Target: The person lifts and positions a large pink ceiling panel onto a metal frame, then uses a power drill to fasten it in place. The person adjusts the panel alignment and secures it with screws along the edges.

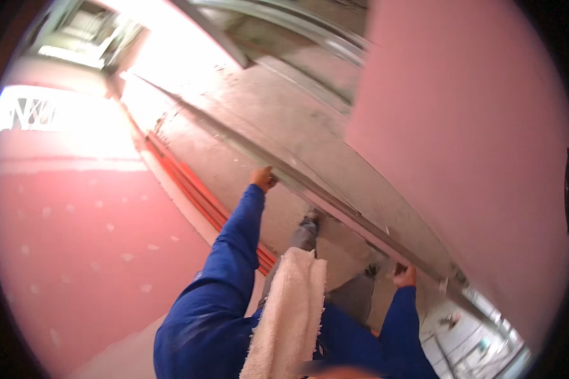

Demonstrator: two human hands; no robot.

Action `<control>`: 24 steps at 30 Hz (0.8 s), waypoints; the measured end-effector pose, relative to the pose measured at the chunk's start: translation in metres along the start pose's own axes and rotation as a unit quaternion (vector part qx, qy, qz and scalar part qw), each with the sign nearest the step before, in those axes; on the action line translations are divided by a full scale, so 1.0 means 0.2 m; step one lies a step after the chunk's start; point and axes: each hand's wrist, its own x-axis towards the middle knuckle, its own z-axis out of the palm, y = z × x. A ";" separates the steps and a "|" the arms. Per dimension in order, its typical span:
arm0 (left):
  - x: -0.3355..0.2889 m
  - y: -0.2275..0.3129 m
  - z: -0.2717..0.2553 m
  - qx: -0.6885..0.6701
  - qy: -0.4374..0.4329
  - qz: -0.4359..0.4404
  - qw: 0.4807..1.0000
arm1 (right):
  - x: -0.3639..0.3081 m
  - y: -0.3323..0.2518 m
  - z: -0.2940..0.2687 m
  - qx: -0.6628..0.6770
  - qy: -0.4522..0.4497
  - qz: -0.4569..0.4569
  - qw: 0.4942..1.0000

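Observation:
A long, narrow metal channel (325, 201) runs slantwise across the view, from the far upper left down to the lower right, held above the floor. My left hand (263, 179) is closed around its near edge, left of centre. Farther down its length, my right hand (405, 276) grips the same edge, its fingers curled and partly hidden. Both blue-sleeved arms reach out from my body. A cream towel (287, 309) hangs down in front of me, and my shoes are below on the floor.
Orange-red pipes (186, 183) lie along the foot of the left pink wall (88, 234), which has pale filler spots. A large pink board (461, 145) stands on the right. More metal lengths (297, 22) show at the top. Clutter lies on the floor (449, 325) at lower right.

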 end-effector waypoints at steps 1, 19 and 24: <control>0.10 0.09 0.02 -0.034 0.036 -0.025 0.998 | 0.05 -0.02 0.11 0.099 0.060 0.077 0.990; 0.89 0.51 -0.57 0.629 0.038 0.131 0.766 | 0.22 0.02 2.19 -0.031 -0.166 0.114 0.979; 0.38 -0.60 -0.18 0.654 -0.103 0.050 0.748 | 0.00 -0.02 1.84 -0.224 -0.157 0.061 0.960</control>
